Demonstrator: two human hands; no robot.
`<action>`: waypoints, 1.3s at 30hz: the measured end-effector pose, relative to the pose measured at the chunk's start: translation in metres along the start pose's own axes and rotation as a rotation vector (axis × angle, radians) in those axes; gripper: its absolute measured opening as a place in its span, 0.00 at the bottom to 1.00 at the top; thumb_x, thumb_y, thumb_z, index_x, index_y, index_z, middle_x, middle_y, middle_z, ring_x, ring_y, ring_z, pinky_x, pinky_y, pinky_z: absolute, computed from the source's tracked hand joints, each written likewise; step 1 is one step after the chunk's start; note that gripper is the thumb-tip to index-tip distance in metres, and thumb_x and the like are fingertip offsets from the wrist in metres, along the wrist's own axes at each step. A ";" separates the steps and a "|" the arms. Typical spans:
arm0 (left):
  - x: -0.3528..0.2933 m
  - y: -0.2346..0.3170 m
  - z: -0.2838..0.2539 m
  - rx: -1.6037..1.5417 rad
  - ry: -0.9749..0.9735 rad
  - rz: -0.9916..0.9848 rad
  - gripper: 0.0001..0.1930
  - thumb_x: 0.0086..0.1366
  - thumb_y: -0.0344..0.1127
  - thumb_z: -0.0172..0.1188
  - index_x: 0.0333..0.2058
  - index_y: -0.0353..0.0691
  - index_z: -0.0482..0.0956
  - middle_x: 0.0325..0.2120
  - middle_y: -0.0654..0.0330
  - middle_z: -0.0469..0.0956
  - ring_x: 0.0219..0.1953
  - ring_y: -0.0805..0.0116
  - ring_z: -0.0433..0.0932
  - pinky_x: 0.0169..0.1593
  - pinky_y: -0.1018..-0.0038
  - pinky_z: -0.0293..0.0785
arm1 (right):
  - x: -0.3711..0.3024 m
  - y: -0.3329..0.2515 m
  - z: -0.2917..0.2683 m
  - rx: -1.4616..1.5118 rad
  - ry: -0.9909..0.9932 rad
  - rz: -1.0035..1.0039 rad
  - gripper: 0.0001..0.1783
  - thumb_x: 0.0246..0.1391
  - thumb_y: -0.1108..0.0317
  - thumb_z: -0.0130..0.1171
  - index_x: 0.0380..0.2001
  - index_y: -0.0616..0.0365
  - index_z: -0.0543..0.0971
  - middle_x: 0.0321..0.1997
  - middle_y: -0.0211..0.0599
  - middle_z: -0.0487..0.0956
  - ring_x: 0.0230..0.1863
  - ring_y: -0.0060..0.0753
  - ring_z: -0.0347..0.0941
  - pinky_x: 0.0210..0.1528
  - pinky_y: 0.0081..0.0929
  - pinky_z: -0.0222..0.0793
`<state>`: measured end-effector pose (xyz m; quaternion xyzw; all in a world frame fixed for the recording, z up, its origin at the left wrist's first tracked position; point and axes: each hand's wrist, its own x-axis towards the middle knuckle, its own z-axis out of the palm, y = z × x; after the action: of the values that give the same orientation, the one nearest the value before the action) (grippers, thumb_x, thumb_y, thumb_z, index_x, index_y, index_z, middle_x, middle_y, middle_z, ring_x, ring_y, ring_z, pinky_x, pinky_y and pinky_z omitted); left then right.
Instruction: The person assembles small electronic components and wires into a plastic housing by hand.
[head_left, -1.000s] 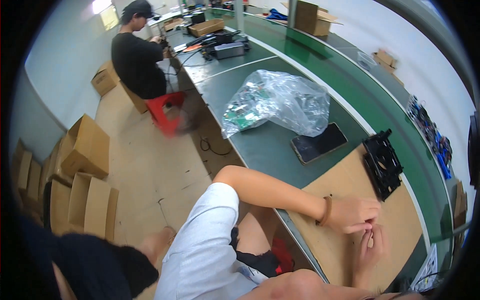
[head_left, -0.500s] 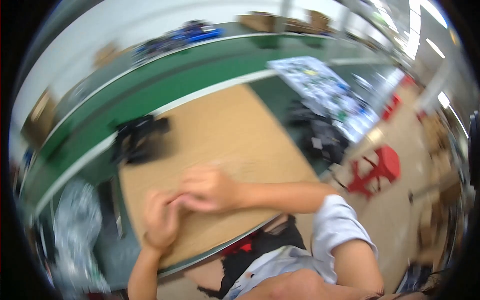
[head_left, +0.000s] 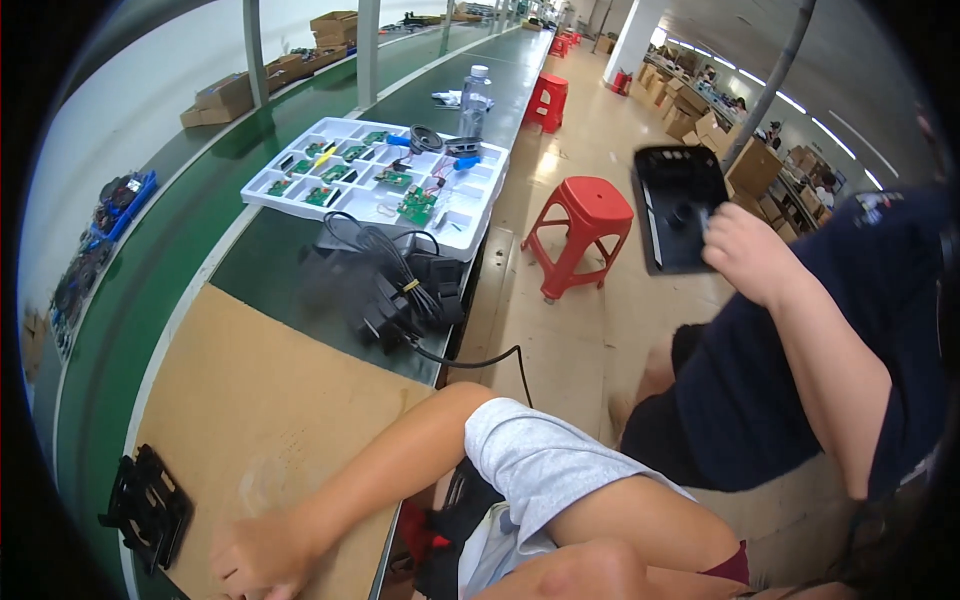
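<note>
My right hand [head_left: 258,556] rests low over the tan board [head_left: 265,370] on the bench, its fingers curving down toward the lower edge of the picture. They are blurred and partly cut off, so I cannot tell whether they are closed or around anything. Beside it, at the board's left edge, lies a black plastic part [head_left: 150,508] with cut-outs. My left hand is out of the picture. To the right, a co-worker's hand [head_left: 752,252] holds up a flat black plastic cover [head_left: 682,208].
Beyond the board lie black adapters with bundled cable [head_left: 400,290]. A white compartment tray [head_left: 455,232] holds several green circuit boards and speakers, with a clear bottle [head_left: 474,105] behind it. A red stool [head_left: 585,235] stands in the aisle. Cardboard boxes [head_left: 225,98] line the back shelf.
The view has swung to the right, bringing the co-worker with the black cover into sight. My hands were together over the board; now only the right one shows.
</note>
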<state>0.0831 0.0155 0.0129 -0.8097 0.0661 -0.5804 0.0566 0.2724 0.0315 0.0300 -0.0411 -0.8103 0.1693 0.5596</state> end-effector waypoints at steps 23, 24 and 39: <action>0.015 0.054 -0.001 0.066 0.084 -1.214 0.21 0.67 0.40 0.42 0.51 0.31 0.69 0.34 0.60 0.69 0.27 0.77 0.63 0.31 0.82 0.59 | 0.023 -0.012 -0.020 1.027 0.054 0.954 0.03 0.46 0.77 0.60 0.25 0.66 0.76 0.24 0.36 0.77 0.23 0.21 0.72 0.25 0.16 0.66; 0.028 0.053 0.007 0.102 0.014 -1.219 0.21 0.67 0.40 0.43 0.51 0.31 0.69 0.36 0.59 0.68 0.28 0.77 0.62 0.31 0.82 0.58 | 0.023 -0.012 -0.026 1.054 0.058 1.050 0.03 0.46 0.77 0.60 0.25 0.66 0.76 0.24 0.36 0.77 0.23 0.21 0.72 0.24 0.16 0.66; 0.071 0.058 0.027 0.261 -0.139 -1.128 0.17 0.59 0.33 0.53 0.45 0.31 0.72 0.35 0.51 0.70 0.32 0.65 0.67 0.34 0.75 0.65 | 0.020 -0.003 -0.026 0.933 -0.028 1.001 0.02 0.47 0.74 0.58 0.25 0.62 0.75 0.25 0.33 0.77 0.23 0.16 0.70 0.23 0.16 0.65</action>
<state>0.1288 -0.0538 0.0608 -0.7424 -0.4513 -0.4695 -0.1575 0.2891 0.0396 0.0567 -0.1630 -0.5431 0.7395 0.3627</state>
